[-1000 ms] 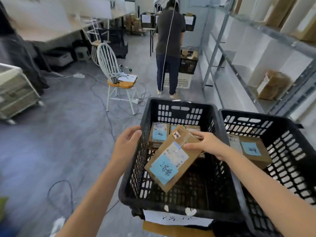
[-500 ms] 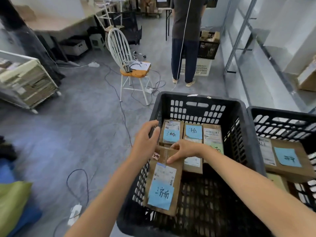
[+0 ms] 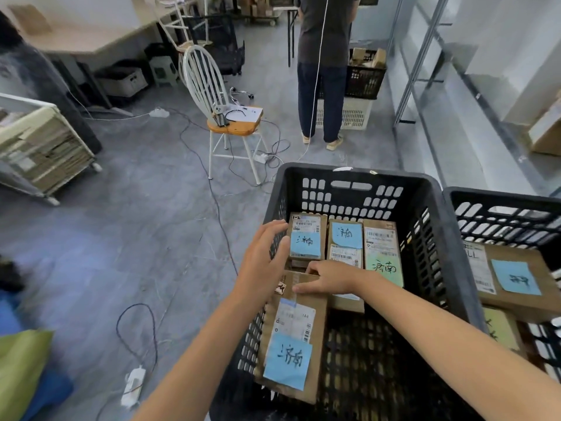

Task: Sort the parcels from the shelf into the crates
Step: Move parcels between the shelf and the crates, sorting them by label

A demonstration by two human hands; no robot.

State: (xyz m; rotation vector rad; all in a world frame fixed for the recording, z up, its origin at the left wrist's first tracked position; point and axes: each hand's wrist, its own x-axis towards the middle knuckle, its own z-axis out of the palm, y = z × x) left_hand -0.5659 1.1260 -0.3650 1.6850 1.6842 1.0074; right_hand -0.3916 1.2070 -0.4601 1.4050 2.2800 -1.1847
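Parcel (image 3: 296,338) in black crate (image 3: 394,177), right hand (image 3: 331,279) gripping its far end, left hand (image 3: 264,262) flat, straight-fingered alongside.

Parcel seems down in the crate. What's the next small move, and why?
Probably a release: the right hand lets go of the far end of the parcel and lifts out. It already lies inside the crate along the left wall, short of the row of labelled parcels; the left hand rests flat against that wall.
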